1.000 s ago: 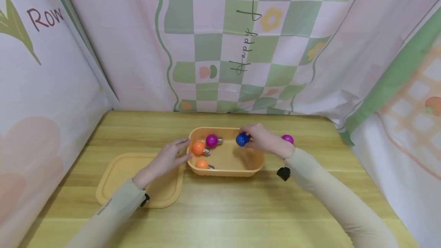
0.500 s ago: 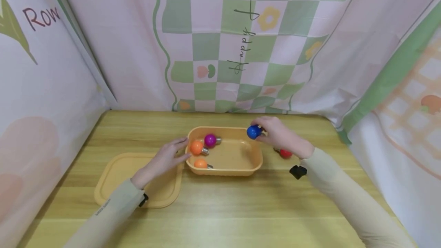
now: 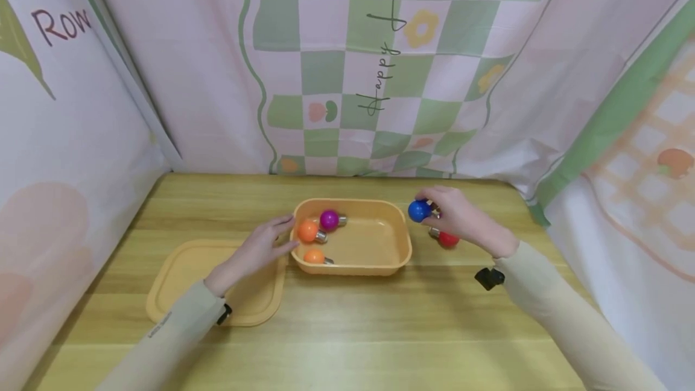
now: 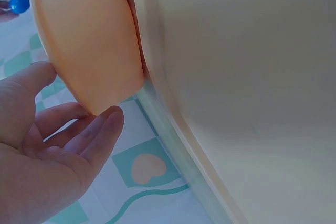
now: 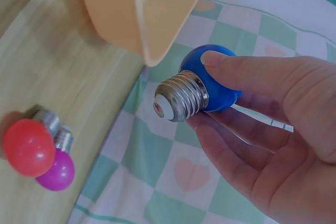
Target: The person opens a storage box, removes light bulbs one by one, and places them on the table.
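A blue light bulb [image 5: 212,80] with a silver screw base is pinched between the thumb and fingers of my right hand [image 3: 466,217], just right of the yellow-orange box [image 3: 374,270]. My left hand [image 3: 255,252] touches the box's left end, its thumb and loosely extended fingers at the rim, as the left wrist view also shows. Inside the box, toward the left, lie a purple bulb [image 3: 329,219] and two orange bulbs, one at the rear [image 3: 307,231] and one in front. A red bulb [image 5: 29,148] and another purple bulb [image 5: 58,171] lie together on the table beneath my right hand.
A flat yellow lid [image 3: 217,282] lies on the wooden table [image 3: 347,336] left of the box, partly under my left forearm. Patterned cloth [image 3: 374,77] hangs behind the table and along both sides.
My right hand has carried the blue bulb from inside the box, up over its right edge and out to the right. The left hand has stayed at the box's left end.
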